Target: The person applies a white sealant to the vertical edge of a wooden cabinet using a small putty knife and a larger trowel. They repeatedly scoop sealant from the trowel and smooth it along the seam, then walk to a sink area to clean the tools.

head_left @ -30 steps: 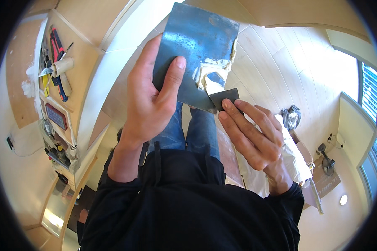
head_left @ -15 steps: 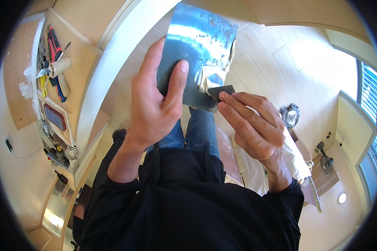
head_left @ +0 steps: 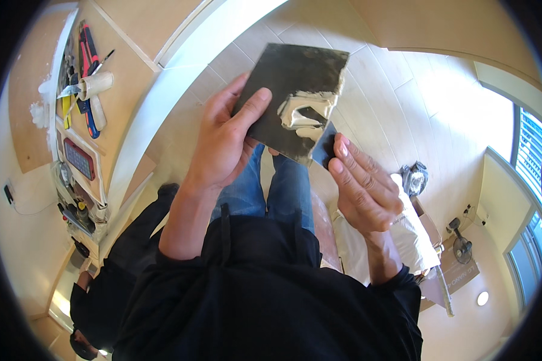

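My left hand (head_left: 226,135) grips a dark, flat metal plate (head_left: 283,72) by its left edge, thumb on top and fingers underneath. A ridged smear of cream-coloured putty (head_left: 307,111) lies on the right part of the plate, and dried crust lines its right edge. In my right hand (head_left: 367,186) a small dark scraper blade (head_left: 325,145) is pinched between thumb and fingers, the thumb hidden beneath. The blade meets the plate's lower right edge, just below the putty; I cannot tell how firmly they touch.
On the left ledge lie a red-and-black utility knife (head_left: 88,51), a roll of tape (head_left: 96,85) and a red-cased phone (head_left: 79,157). Another person in black (head_left: 102,301) is at lower left. A plastic-wrapped object (head_left: 414,178) and a fan (head_left: 461,246) stand on the right.
The plate has tilted, losing its bright glare, and its top edge sits lower in view. My right hand's blade has moved from the putty down to the plate's edge. The other person has shifted into fuller view.
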Motion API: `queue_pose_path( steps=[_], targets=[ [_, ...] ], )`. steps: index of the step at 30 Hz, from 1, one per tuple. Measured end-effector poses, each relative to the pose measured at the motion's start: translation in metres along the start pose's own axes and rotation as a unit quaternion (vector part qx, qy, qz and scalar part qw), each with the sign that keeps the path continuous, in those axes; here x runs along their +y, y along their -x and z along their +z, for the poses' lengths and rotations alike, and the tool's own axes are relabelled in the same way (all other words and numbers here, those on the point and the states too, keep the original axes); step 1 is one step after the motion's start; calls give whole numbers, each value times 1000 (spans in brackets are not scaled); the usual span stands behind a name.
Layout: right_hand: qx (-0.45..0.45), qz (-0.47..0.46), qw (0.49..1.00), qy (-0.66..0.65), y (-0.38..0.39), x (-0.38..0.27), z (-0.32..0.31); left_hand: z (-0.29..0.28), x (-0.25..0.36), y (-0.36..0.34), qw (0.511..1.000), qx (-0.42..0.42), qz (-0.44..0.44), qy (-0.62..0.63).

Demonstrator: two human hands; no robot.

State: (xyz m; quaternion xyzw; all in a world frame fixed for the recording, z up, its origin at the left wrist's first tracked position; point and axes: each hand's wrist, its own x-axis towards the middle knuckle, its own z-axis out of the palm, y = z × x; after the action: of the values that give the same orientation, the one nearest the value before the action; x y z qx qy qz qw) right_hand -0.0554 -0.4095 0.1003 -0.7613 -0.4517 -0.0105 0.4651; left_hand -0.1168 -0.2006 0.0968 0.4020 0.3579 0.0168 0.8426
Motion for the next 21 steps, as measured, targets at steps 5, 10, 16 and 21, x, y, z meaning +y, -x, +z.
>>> queue_pose_path(
  steps=[5,10,16,21],
  targets=[
    [-9,22,1000,13,18,-3,14,-3,1,0,993,-59,-44,97],
    [119,47,992,-15,6,4,8,-7,7,4,999,-22,-27,7],
    [-65,-61,993,-74,-33,9,-23,-17,4,4,987,-60,4,-151],
    [-142,-90,982,-83,-42,8,-20,-19,2,4,986,-74,-2,-147]
  ],
)
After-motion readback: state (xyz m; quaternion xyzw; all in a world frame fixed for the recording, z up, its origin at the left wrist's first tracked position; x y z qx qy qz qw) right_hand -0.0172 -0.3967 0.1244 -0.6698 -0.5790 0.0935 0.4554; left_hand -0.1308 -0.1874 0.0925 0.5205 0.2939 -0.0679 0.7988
